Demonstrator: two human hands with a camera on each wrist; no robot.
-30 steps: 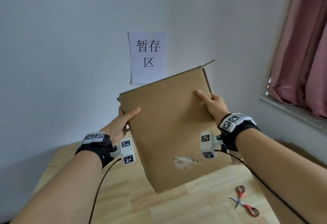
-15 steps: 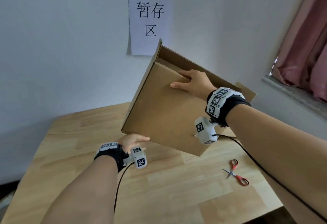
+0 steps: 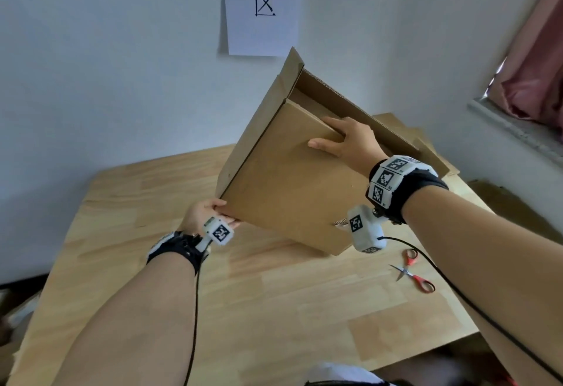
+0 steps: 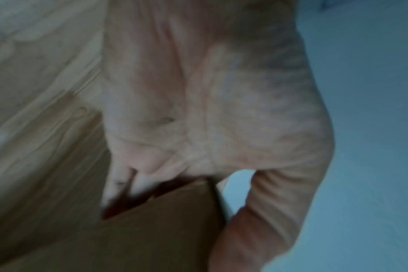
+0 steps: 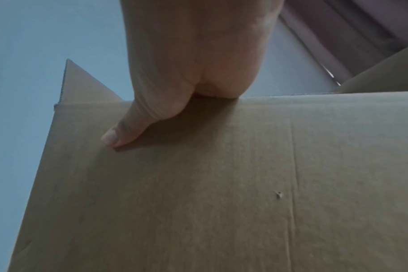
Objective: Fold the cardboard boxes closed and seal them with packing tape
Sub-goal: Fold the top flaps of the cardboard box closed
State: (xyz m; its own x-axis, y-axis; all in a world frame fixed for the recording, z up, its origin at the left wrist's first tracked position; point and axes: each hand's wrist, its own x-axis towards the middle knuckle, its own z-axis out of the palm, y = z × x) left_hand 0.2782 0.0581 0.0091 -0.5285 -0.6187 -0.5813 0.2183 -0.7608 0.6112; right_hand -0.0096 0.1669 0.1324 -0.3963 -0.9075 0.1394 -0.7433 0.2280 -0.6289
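A brown cardboard box hangs tilted above the wooden table, its open top facing up and away with flaps standing. My right hand grips the upper rim of the near wall, thumb flat on the outside and fingers hooked over the edge inside. My left hand holds the lower left corner of the box from beneath, thumb on one side and fingers under the other. No tape is in view.
Red-handled scissors lie on the table at the right. More flat cardboard sits behind the box near the wall. A paper sign hangs on the wall; a pink curtain and window sill are at the right.
The box has turned from upright and facing me to tilted with its opening up. My right hand went to the top rim, my left hand dropped to the bottom corner.
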